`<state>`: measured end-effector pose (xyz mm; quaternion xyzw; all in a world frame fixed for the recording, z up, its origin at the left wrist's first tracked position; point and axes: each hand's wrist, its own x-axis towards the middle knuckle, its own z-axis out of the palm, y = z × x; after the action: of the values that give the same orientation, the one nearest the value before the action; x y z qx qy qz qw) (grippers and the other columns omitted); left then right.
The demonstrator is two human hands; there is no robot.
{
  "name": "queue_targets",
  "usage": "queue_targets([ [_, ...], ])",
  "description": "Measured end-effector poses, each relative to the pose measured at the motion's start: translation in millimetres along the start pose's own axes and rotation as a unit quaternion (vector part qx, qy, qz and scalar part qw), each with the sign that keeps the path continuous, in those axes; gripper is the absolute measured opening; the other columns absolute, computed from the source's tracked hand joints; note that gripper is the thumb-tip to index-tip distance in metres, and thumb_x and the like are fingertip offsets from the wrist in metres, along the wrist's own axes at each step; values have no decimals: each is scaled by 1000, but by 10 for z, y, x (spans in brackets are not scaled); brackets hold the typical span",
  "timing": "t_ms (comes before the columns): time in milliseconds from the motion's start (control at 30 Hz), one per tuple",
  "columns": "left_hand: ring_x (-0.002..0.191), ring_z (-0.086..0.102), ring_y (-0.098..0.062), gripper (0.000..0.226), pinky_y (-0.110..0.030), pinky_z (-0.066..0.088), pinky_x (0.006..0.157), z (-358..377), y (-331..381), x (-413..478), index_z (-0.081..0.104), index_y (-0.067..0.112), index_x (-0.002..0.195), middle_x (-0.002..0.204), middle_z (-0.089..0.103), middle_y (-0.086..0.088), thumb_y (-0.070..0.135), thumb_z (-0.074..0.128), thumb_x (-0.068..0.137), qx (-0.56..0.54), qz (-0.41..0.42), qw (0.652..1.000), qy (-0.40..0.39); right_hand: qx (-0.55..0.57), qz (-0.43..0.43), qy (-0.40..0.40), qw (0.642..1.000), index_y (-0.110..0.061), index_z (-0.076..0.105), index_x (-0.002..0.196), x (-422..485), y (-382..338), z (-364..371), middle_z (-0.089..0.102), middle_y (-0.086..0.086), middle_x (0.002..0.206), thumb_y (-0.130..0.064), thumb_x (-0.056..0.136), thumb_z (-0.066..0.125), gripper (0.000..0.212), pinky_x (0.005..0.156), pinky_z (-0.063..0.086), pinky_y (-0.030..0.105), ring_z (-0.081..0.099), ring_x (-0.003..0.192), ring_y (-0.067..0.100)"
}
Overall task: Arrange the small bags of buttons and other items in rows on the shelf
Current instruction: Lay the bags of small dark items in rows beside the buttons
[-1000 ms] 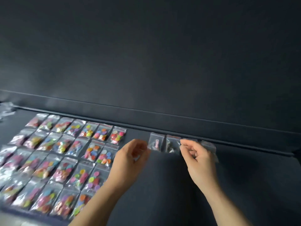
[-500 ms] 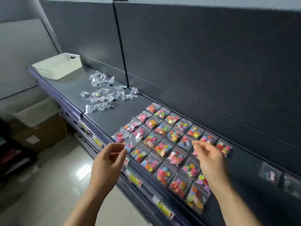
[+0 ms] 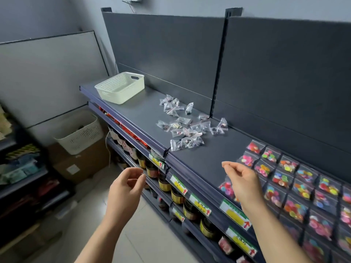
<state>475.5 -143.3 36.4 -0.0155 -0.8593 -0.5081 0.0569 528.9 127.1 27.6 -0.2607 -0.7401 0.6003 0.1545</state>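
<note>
while the bags (image 3: 187, 128) lie on the shelf (image 3: 205, 164), the left hand (image 3: 124, 188) and right hand (image 3: 245, 184) hover empty, fingers (image 3: 230, 166) loosely curled

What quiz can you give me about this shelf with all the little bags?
1. True or false: the loose clear bags lie inside the white basket.
2. Where do the button bags lie in tidy rows? A: in the basket. B: at the right end of the shelf. C: on the floor.
3. Which is in front of the button bags, the left hand or the right hand?
Key: 1 false, they lie on the shelf beside it. 2 B. 3 the right hand.
</note>
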Motion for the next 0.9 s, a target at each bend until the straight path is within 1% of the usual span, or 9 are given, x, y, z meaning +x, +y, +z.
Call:
queue_targets([
  [100, 70, 61, 4, 6, -13, 49, 55, 54, -29, 366, 64, 22, 93, 80, 67, 8, 18, 65, 89, -6, 2, 1000, -17, -16, 5, 3, 1000, -26, 68, 97, 207, -94, 246, 66, -14, 84, -21, 94, 57, 12, 77, 53, 27, 65, 92, 10],
  [233, 70, 63, -2, 7, -11, 49, 56, 241, -82, 944, 65, 20, 97, 82, 68, 5, 19, 63, 90, 3, 13, 999, -45, -38, 5, 11, 999, -26, 69, 93, 625, -181, 562, 71, 2, 92, -22, 94, 58, 12, 83, 53, 43, 63, 98, 27],
  [300, 75, 63, -6, 12, -12, 49, 59, 364, -135, 1294, 65, 19, 102, 86, 67, 5, 22, 63, 90, 15, 19, 998, -55, -37, 5, 17, 999, -24, 70, 94, 914, -181, 697, 71, 0, 88, -21, 93, 59, 11, 80, 54, 40, 64, 97, 28],
  [433, 87, 61, -8, 26, -26, 51, 79, 644, -216, 2009, 62, 16, 115, 94, 66, 6, 26, 62, 90, 64, 18, 995, -68, -33, 7, 35, 999, -24, 69, 91, 1488, -131, 894, 70, -8, 90, -17, 91, 61, 11, 66, 46, 19, 65, 88, 14],
  [533, 100, 60, -17, 41, -32, 49, 90, 884, -249, 2485, 55, 14, 128, 112, 64, -2, 31, 62, 90, 108, 10, 991, -79, -58, 16, 46, 997, -23, 68, 89, 1836, -115, 1005, 71, -3, 91, -16, 90, 60, 11, 72, 52, 28, 63, 76, 12],
  [633, 112, 57, -23, 52, -36, 46, 96, 1107, -304, 2846, 48, 14, 135, 125, 61, -6, 36, 62, 89, 156, 3, 982, -104, -102, 33, 51, 993, -22, 68, 88, 2113, -75, 1104, 72, 2, 90, -19, 88, 62, 7, 82, 53, 36, 66, 85, 22],
  [700, 108, 59, -24, 52, -35, 47, 92, 1217, -325, 3006, 49, 13, 134, 121, 63, -6, 34, 64, 88, 167, -8, 976, -138, -133, 36, 48, 989, -18, 71, 97, 2246, -31, 1152, 72, 1, 96, -22, 87, 64, 13, 80, 51, 30, 65, 88, 18],
  [800, 88, 61, -20, 32, -27, 45, 78, 1292, -349, 3124, 63, 16, 116, 102, 68, -4, 26, 66, 87, 168, 17, 973, -159, -176, 40, 51, 982, -15, 70, 105, 2388, 16, 1212, 69, -3, 98, -24, 86, 66, 22, 77, 46, 24, 61, 85, 12],
  [900, 67, 55, -13, 10, -25, 42, 66, 1223, -401, 3175, 71, 23, 92, 81, 66, -2, 15, 65, 87, 31, -7, 984, -178, -221, 33, 57, 973, -21, 70, 105, 2469, 13, 1268, 67, -4, 97, -27, 82, 69, 24, 79, 49, 27, 60, 84, 14],
])
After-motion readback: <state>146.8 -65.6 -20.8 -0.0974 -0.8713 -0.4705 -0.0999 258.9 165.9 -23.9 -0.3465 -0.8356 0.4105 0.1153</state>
